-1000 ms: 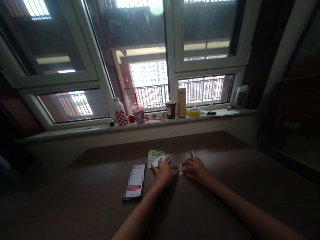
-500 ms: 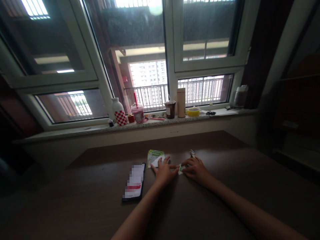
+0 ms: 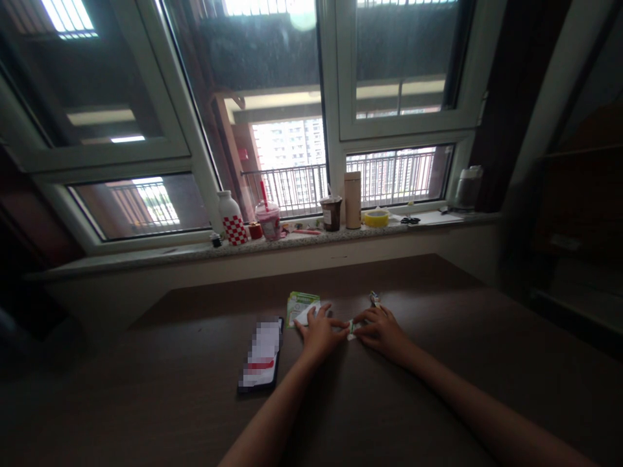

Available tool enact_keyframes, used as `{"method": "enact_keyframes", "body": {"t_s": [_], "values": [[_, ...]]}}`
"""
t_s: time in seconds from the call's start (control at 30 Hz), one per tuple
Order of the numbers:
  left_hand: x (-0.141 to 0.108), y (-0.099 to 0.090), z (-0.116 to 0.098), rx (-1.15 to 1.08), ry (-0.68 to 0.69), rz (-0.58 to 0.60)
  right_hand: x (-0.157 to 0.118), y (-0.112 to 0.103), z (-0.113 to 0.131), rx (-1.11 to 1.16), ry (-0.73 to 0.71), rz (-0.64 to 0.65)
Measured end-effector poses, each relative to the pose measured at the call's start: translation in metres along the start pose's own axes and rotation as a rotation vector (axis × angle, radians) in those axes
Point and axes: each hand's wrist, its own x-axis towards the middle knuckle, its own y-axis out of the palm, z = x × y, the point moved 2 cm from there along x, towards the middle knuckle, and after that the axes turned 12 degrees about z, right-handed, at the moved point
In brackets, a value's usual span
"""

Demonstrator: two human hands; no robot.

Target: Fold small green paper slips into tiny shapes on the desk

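A small green-and-white piece [image 3: 351, 329], too small to name more closely, lies low over the table between my two hands. My left hand [image 3: 321, 334] has thumb and index finger closed at its left side, while the other fingers spread toward a stack of green-and-white printed packets or cards [image 3: 302, 302]. A white folded sheet [image 3: 304, 316] lies on that stack, partly under my left fingers. From the other side, my right hand [image 3: 384, 329] pinches the small piece with curled fingers. Just beyond the right knuckles is a small crumpled shiny item [image 3: 374, 298], partly hidden.
A phone [image 3: 261, 355] lies left of my left forearm on the brown table [image 3: 170, 363]. Along the windowsill stand a checkered bottle [image 3: 232, 219], a pink drink cup [image 3: 268, 219], a dark drink cup [image 3: 331, 213], a tan flask [image 3: 353, 200], yellow tape [image 3: 376, 218] and scissors [image 3: 410, 220].
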Motion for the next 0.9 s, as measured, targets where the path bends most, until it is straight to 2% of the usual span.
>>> {"method": "enact_keyframes", "body": {"t_s": [0.67, 0.9], "values": [[0.0062, -0.0002, 0.0001, -0.031, 0.022, -0.031, 0.0016, 0.0029, -0.0015, 0.083, 0.040, 0.001], [0.0054, -0.0014, -0.0008, -0.022, 0.016, -0.025, 0.0065, 0.0054, -0.0069, 0.196, 0.053, -0.002]]}}
